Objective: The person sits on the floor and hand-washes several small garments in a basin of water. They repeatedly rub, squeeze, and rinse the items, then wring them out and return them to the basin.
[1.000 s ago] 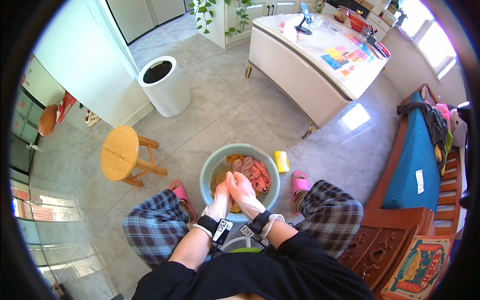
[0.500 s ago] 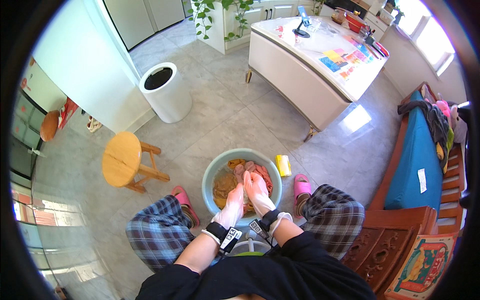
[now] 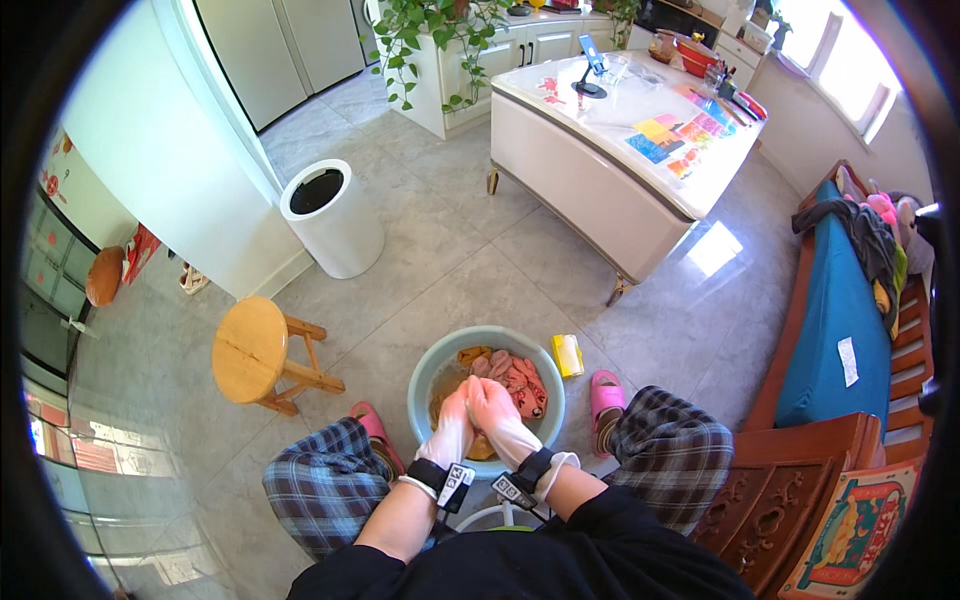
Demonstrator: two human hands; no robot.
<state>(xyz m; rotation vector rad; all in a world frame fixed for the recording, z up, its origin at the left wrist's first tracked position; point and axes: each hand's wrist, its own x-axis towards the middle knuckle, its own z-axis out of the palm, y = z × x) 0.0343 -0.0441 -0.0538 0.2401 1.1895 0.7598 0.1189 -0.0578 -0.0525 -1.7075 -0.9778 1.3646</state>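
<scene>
- Left hand (image 3: 453, 408) and right hand (image 3: 490, 402), thin pale gloves on: pressed together, fingers curled in; a gap showed between them half a second ago, now closed. Can't tell if cloth is pinched inside (palms hidden).
- Blue-green basin (image 3: 416, 385) on the floor between the feet, hands over its middle.
- Pink clothes (image 3: 523, 384) in the basin, just beyond and right of the hands; mustard cloth (image 3: 482, 450) nearer, by the wrists. Nothing seen taken out, so the change reads as one more squeeze or rub (my guess), work still in progress.
- Yellow packet (image 3: 567, 356) on the floor, just right of the basin.
- Pink slippers (image 3: 606, 393) either side.
- Wooden stool (image 3: 250, 350) to the left, apart from the basin.
- White bin (image 3: 345, 240) further back, by the wall.
- White bench (image 3: 590, 200) beyond, phone stand (image 3: 590, 88) on top.
- Trailing plant (image 3: 405, 65) at the back.
</scene>
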